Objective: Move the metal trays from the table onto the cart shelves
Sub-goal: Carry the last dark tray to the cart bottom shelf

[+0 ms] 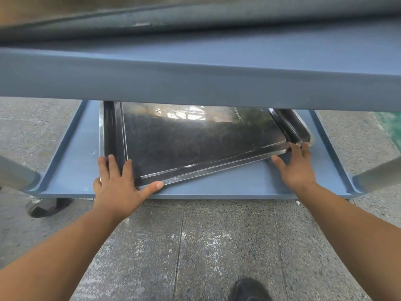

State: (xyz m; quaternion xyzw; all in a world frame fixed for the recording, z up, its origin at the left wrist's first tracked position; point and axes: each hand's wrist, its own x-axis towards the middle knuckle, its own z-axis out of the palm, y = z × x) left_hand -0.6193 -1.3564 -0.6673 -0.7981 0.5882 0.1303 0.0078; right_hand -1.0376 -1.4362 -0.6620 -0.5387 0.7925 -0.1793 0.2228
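A dark, shiny metal tray (195,140) lies skewed on the lower blue shelf (227,183) of the cart, on top of another metal tray (109,127) whose rim shows at left and right. My left hand (118,183) grips the top tray's near left corner, thumb along its front edge. My right hand (297,164) holds its near right corner with fingers on the rim. The trays' far ends are hidden under the upper shelf (195,83).
The upper blue shelf spans the whole view above the hands. Grey cart posts (15,172) stand at the lower shelf's near corners, and a caster wheel (46,206) sits below left. Speckled concrete floor (195,246) lies underneath, with my dark shoe (249,290) at the bottom.
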